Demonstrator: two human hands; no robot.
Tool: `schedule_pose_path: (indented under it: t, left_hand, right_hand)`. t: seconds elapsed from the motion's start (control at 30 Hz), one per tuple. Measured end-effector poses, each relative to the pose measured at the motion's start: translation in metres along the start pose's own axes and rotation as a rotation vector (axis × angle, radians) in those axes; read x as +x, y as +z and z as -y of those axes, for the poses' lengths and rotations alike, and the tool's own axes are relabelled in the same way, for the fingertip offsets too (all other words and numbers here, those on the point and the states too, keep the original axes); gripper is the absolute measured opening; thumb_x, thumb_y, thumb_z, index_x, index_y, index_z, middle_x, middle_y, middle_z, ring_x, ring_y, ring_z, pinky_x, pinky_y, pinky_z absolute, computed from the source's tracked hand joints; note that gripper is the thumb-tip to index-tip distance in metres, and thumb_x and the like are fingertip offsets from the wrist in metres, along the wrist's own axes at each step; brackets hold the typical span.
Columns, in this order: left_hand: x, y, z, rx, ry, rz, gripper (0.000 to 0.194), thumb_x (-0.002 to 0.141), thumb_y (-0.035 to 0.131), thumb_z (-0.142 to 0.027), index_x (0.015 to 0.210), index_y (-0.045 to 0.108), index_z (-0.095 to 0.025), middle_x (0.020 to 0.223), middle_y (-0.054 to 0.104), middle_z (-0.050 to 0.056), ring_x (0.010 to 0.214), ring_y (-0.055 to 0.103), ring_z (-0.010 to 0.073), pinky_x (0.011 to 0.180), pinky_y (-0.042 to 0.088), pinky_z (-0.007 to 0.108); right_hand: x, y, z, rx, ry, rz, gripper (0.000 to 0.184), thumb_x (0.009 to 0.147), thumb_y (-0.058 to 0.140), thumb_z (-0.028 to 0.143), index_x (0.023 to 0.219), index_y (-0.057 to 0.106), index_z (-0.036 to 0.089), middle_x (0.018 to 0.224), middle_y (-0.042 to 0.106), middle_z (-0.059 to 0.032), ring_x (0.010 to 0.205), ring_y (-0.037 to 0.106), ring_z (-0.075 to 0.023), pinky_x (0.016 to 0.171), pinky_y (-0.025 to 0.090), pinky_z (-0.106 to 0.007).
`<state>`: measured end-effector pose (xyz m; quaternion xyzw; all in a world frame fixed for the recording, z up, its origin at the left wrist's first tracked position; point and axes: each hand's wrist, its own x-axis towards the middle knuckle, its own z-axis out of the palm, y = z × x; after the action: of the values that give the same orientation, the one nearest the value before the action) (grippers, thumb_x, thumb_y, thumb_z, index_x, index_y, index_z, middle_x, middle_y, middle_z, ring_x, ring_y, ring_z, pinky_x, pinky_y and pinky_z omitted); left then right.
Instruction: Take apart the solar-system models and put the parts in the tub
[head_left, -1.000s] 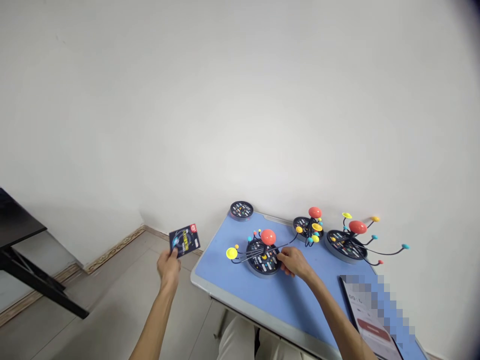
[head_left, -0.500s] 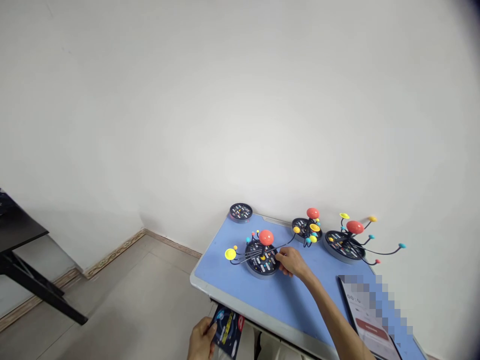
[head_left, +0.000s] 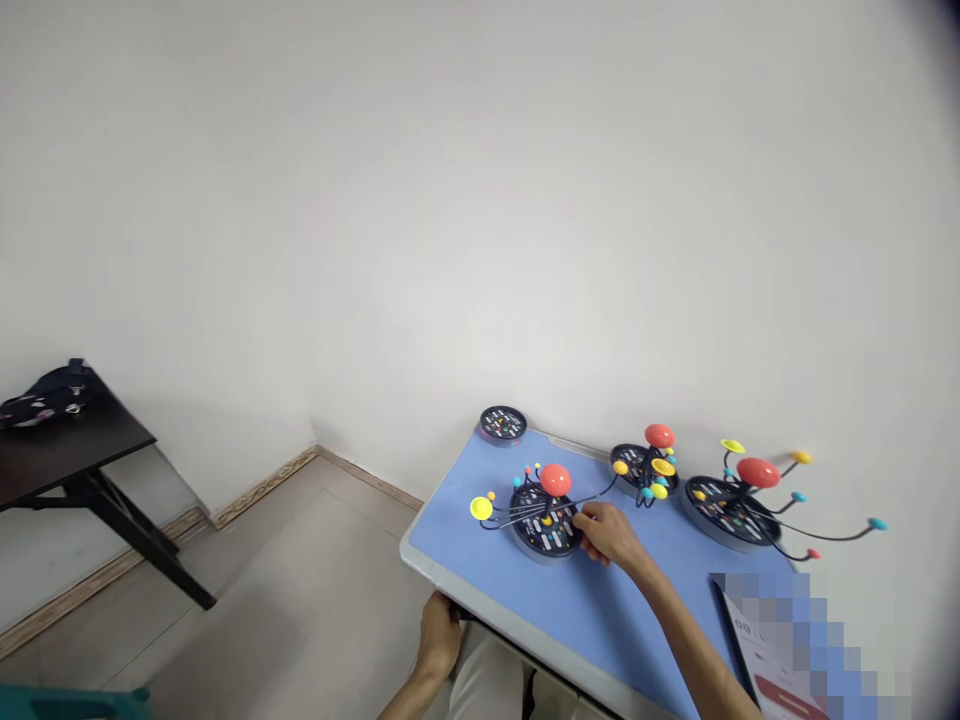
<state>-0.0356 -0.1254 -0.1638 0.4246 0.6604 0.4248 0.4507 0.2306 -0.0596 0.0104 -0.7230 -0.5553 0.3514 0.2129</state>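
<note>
Near the front of the blue table stands a solar system model (head_left: pixel 546 535): a round dark base, a red ball and thin arms with coloured planets. My right hand (head_left: pixel 606 532) has its thumb and fingers closed on the right rim of that base. My left hand (head_left: pixel 440 632) is at the table's front left edge, its fingers hidden beneath the tabletop. Whatever those fingers hold is out of sight. Behind the held model, to the right, stand a smaller-looking model (head_left: pixel 637 468) and a wider one (head_left: pixel 726 510) with long arms.
A round dark base (head_left: pixel 503 424) without arms lies at the back left corner of the blue table (head_left: pixel 480 585). A tablet (head_left: pixel 772 660), partly pixelated, rests at the right. Left stands a black table (head_left: pixel 90 440) with a dark bag (head_left: pixel 52 395). A wall rises behind.
My left hand has moved up under the table edge, and the dark printed booklet it held is out of sight. My right hand stays at the base's rim. The view has shifted left.
</note>
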Motion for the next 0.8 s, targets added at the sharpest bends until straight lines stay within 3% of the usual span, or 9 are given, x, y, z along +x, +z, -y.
schedule_pose_path:
  t: [0.13,0.27,0.4,0.47,0.5,0.63,0.8]
  left_hand:
    - [-0.006,-0.006,-0.005,0.093,0.057,-0.045,0.027,0.056,0.053,0.004,0.069,0.065,-0.017,0.076,0.073,0.006,0.087,0.068,0.0273,0.082,0.05,0.034]
    - [-0.012,-0.02,-0.012,0.266,0.097,0.023,0.031,0.06,0.051,0.0,0.076,0.07,-0.019,0.065,0.069,0.001,0.072,0.068,0.0231,0.07,0.048,0.03]
    - [-0.012,-0.055,-0.021,0.313,0.076,0.178,0.016,0.057,0.056,-0.008,0.047,0.061,-0.019,0.042,0.05,-0.003,0.048,0.056,0.0177,0.053,0.04,0.027]
    - [-0.011,-0.079,-0.031,0.212,0.038,0.321,0.01,0.059,0.059,-0.017,0.055,0.068,-0.018,0.039,0.045,-0.006,0.039,0.046,0.0137,0.048,0.036,0.026]
    - [-0.009,-0.091,-0.039,0.148,0.026,0.323,0.011,0.06,0.06,-0.022,0.062,0.07,-0.018,0.042,0.047,-0.006,0.038,0.044,0.0119,0.048,0.035,0.026]
    - [0.004,-0.12,-0.082,-0.075,0.052,0.093,0.033,0.062,0.065,-0.037,0.088,0.072,-0.018,0.051,0.051,-0.007,0.041,0.04,0.0088,0.046,0.032,0.022]
    - [0.018,-0.104,-0.113,-0.028,0.21,-0.057,0.035,0.067,0.057,-0.036,0.093,0.071,-0.017,0.059,0.057,-0.003,0.046,0.045,0.0113,0.044,0.031,0.022]
  right_hand:
    - [-0.001,0.0,0.0,-0.001,-0.01,0.002,0.024,0.081,0.043,0.011,0.059,0.048,0.02,0.042,0.053,0.0064,0.033,0.048,-0.008,0.034,0.032,-0.018]
    - [0.0,-0.001,-0.001,0.007,-0.019,0.013,0.023,0.081,0.044,0.011,0.06,0.049,0.02,0.044,0.055,0.0063,0.034,0.049,-0.0079,0.034,0.033,-0.017]
    - [0.004,0.0,-0.004,0.017,-0.027,0.017,0.023,0.081,0.045,0.012,0.06,0.049,0.02,0.043,0.054,0.0063,0.034,0.049,-0.0086,0.033,0.032,-0.018]
    - [0.006,0.0,-0.005,0.022,-0.031,0.018,0.022,0.08,0.045,0.012,0.059,0.049,0.02,0.042,0.054,0.0061,0.034,0.049,-0.0091,0.033,0.032,-0.018]
    - [0.006,0.001,-0.005,0.025,-0.032,0.018,0.022,0.08,0.045,0.013,0.059,0.049,0.02,0.042,0.054,0.006,0.034,0.049,-0.0093,0.033,0.032,-0.018]
    - [0.006,0.002,-0.005,0.03,-0.028,0.014,0.022,0.08,0.044,0.013,0.06,0.05,0.02,0.042,0.054,0.006,0.034,0.05,-0.0096,0.034,0.033,-0.019]
    - [0.003,0.001,-0.002,0.029,-0.019,0.013,0.022,0.081,0.044,0.014,0.06,0.049,0.02,0.042,0.054,0.0059,0.035,0.05,-0.0098,0.033,0.033,-0.019]
